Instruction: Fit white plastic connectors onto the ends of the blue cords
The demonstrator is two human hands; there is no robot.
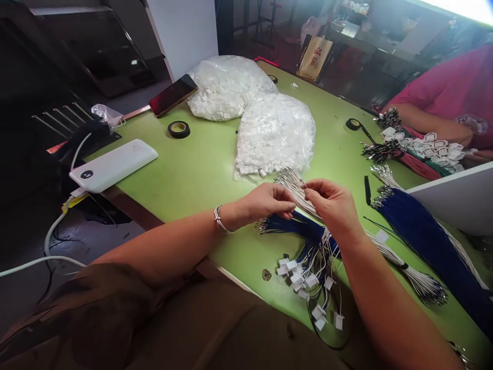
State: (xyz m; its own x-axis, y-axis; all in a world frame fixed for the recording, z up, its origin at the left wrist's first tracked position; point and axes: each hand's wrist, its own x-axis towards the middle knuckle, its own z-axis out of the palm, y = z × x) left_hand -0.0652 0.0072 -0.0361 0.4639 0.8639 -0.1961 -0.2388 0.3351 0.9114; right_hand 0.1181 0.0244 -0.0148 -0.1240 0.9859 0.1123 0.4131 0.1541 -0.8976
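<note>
My right hand (pixel 333 205) pinches a thin white wire between thumb and fingertips, above a bundle of white wires (pixel 289 184) with metal terminal ends. Close to its left, my left hand (pixel 269 201) has its thumb and fingers drawn together; what they hold, if anything, is too small to make out. Beneath both hands lies a bundle of blue wires (pixel 287 224). Several white plastic connectors (pixel 298 277), attached to blue and white wires, rest near the table's front edge. Behind the hands sits a clear plastic bag (pixel 275 133) full of small white connectors.
A second bag (pixel 227 85) stands farther back beside a tilted phone (pixel 173 95). Black tape (pixel 179 129) and a white power bank (pixel 115 164) are on the left. Long blue wires (pixel 427 236) lie right. Across the table, a person in pink (pixel 450 90) sits near more wire bundles.
</note>
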